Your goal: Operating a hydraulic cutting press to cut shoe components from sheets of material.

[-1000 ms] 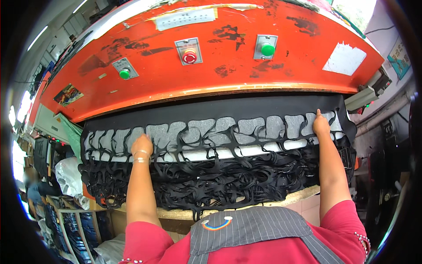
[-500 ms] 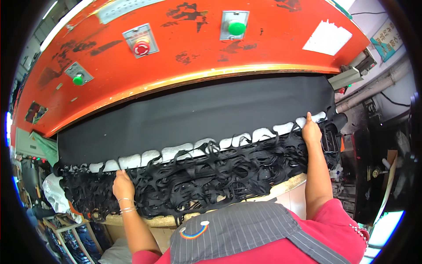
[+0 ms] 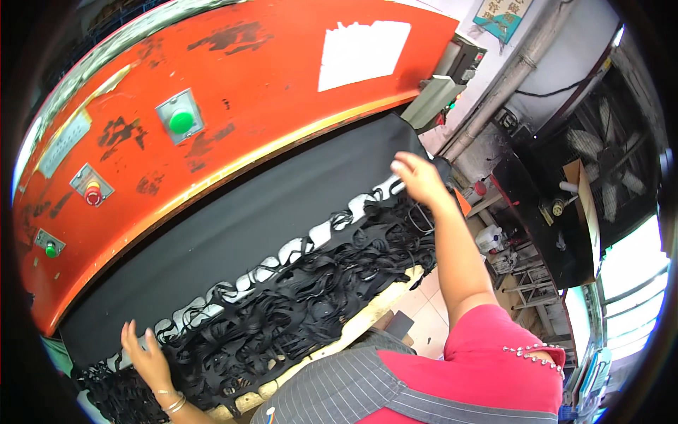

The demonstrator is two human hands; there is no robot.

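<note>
A wide black sheet (image 3: 247,219) lies under the front of an orange machine (image 3: 268,78). Along its near edge runs a ragged white strip (image 3: 291,251) of uneven rounded patches. Tangled black cut strips (image 3: 304,297) hang in a thick heap on the near side of that edge. At the sheet's left end my left hand (image 3: 147,359) is open, fingers spread, over the edge and holding nothing. By the far right corner, my right hand (image 3: 421,182) is open with fingers stretched out above the white strip's end. Whether its fingertips touch the sheet, I cannot tell.
Green buttons (image 3: 181,122) and a red button (image 3: 92,193) sit on the machine's front. A pale padded bar (image 3: 381,311) runs between my body and the strips. At right stand a dark table (image 3: 526,219) and a large fan (image 3: 606,159); a pipe (image 3: 519,71) slants behind.
The view has swung to the right. Both hands have let go of the sheet's near edge, and their fingers have opened.
</note>
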